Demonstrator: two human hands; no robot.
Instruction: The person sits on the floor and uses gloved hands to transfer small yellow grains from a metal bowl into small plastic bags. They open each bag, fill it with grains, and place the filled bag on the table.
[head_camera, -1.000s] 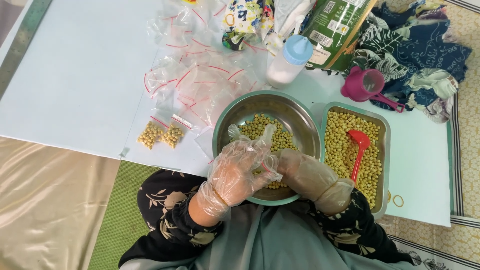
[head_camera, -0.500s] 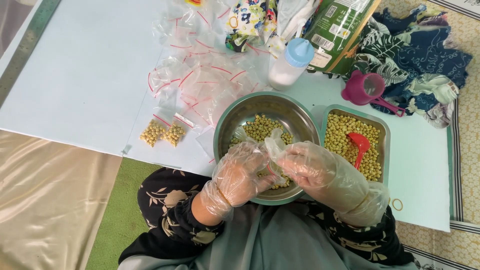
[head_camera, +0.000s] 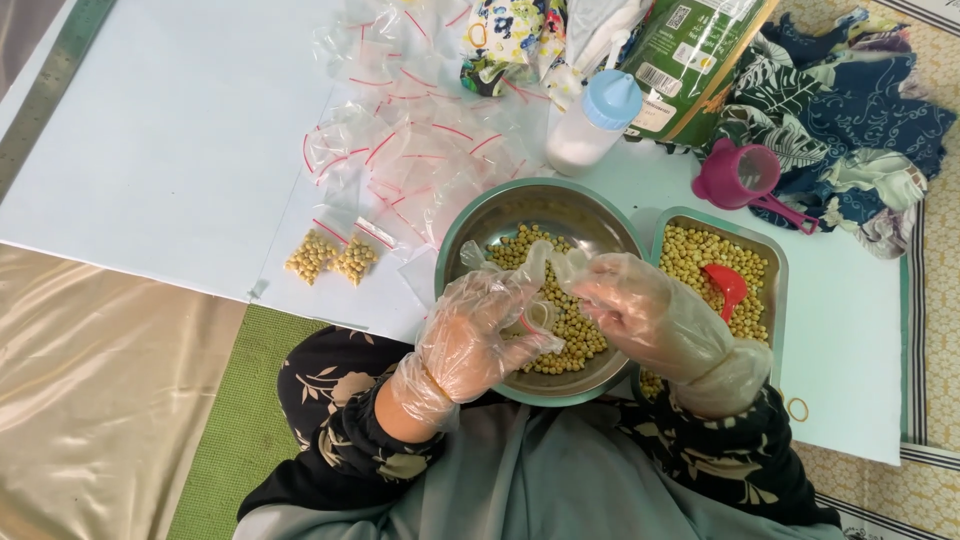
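A low table (head_camera: 150, 150) with a pale blue-white top fills most of the view, lit evenly with soft shadows. A grey strip (head_camera: 45, 95) runs diagonally along its upper left edge. Below the table at left lies a glossy beige sheet (head_camera: 100, 400) with creases that catch the light, and beside it a green mat (head_camera: 240, 440). At the right edge the floor covering (head_camera: 940, 330) shows a yellow pattern with dark border stripes. Walls and windows are out of view.
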